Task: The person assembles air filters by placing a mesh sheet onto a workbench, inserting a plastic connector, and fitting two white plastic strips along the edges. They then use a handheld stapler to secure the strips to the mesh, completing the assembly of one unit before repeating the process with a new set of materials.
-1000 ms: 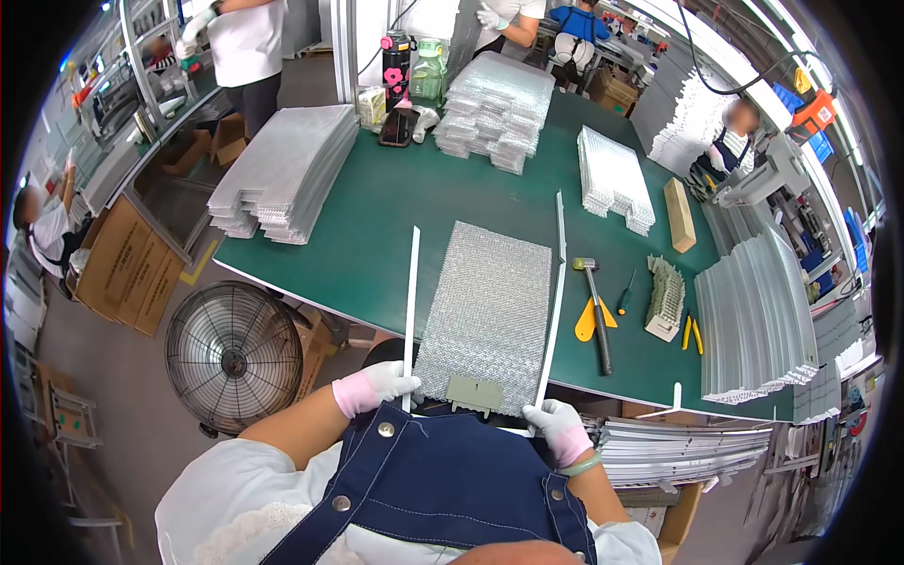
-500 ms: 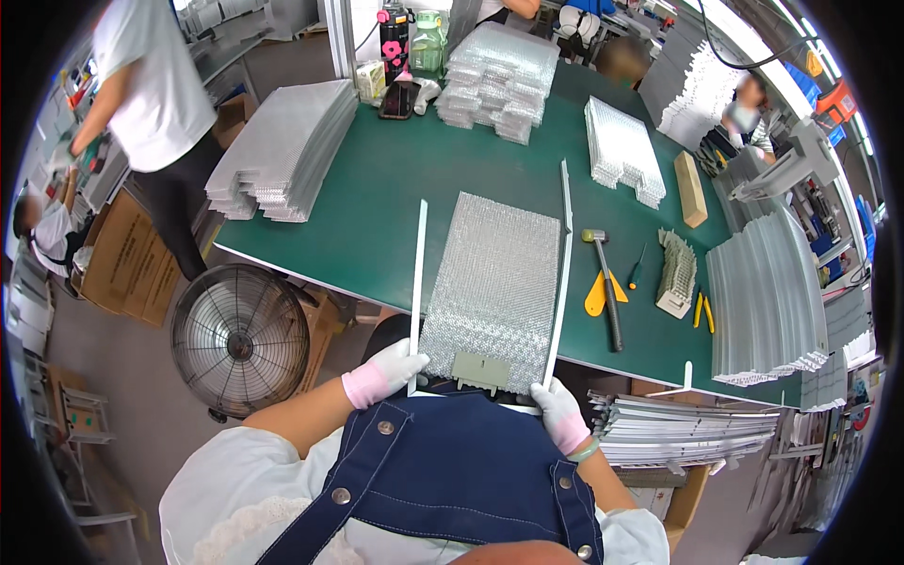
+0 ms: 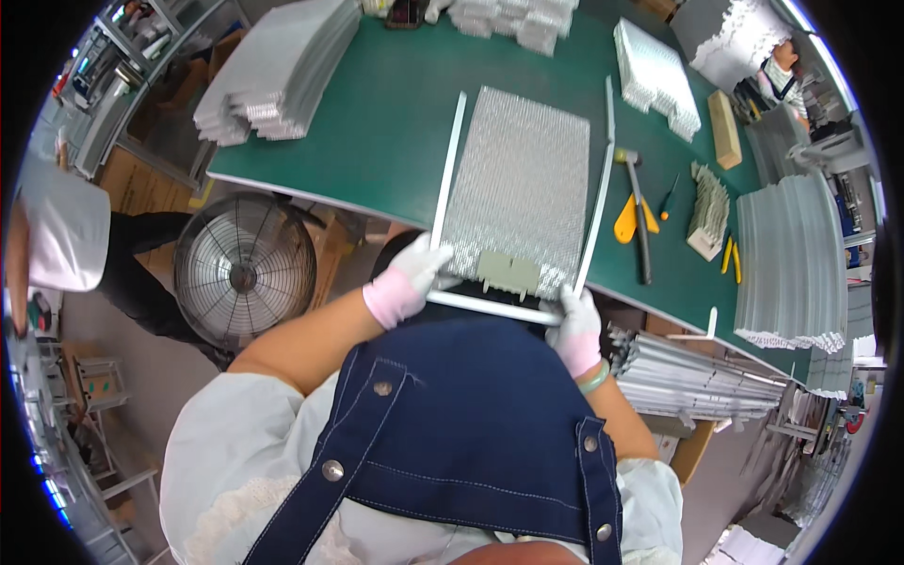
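Observation:
A silver mesh panel lies flat over the table's near edge, a grey-green plastic clip piece at its near end. White metal strips border it on three sides as a frame; the far side has no strip. My left hand, in a white and pink glove, is closed on the frame's near left corner. At the near right corner my right hand, gloved alike, is closed on the frame and panel edge; some fingertips are hidden beneath.
Right of the panel lie a mallet, a yellow scraper, a screwdriver, a row of clip pieces and yellow-handled pliers. Mesh panels are stacked at far left. A fan stands left; a person is beyond.
The view has tipped downward, so the table and panel sit higher in the picture. The frame's near strip shows more clearly between my hands. The person at left has shifted farther left.

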Available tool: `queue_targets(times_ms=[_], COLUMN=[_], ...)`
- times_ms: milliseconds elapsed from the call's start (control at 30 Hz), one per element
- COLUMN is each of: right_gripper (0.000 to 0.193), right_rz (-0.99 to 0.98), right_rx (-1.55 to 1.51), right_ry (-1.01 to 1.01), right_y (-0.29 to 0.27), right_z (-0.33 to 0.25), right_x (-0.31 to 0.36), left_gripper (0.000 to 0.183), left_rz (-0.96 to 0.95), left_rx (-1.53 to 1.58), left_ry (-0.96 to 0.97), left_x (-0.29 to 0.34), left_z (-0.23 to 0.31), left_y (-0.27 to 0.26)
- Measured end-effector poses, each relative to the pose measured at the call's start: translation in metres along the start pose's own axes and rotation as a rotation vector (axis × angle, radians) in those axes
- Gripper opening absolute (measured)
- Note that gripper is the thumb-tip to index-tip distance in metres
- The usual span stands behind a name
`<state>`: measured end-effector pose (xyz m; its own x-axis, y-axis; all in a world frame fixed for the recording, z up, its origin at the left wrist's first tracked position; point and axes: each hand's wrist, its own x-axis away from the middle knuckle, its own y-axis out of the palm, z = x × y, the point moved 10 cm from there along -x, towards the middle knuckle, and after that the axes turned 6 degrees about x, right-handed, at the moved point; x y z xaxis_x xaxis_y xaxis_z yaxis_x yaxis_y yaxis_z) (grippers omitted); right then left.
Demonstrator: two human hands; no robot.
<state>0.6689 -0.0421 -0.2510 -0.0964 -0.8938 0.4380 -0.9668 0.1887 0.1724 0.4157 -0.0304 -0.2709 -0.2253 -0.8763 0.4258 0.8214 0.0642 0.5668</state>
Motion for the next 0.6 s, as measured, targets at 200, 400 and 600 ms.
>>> queue_targets(times_ms=[200, 400, 600], right_gripper=[0.026, 0.020, 0.022], right_rz=[-0.030, -0.006, 0.111], right_rx=[0.074, -0.115, -0.316], right_ry=[0.005, 0.119, 0.196], right_y=[0.000, -0.015, -0.003], right_z=[0.000, 0.021, 0.016], right_x=[-0.008, -0.031, -0.015], left_gripper=[0.037, 0.038, 0.032], left_rz=[0.042, 0.104, 0.190], left_rx=[0.041, 0.020, 0.013], left_ry=[0.120, 0.021, 0.054], left_x=[0.001, 0.004, 0.006], left_z=[0.005, 0.010, 0.015], left_y=[0.005, 0.008, 0.001])
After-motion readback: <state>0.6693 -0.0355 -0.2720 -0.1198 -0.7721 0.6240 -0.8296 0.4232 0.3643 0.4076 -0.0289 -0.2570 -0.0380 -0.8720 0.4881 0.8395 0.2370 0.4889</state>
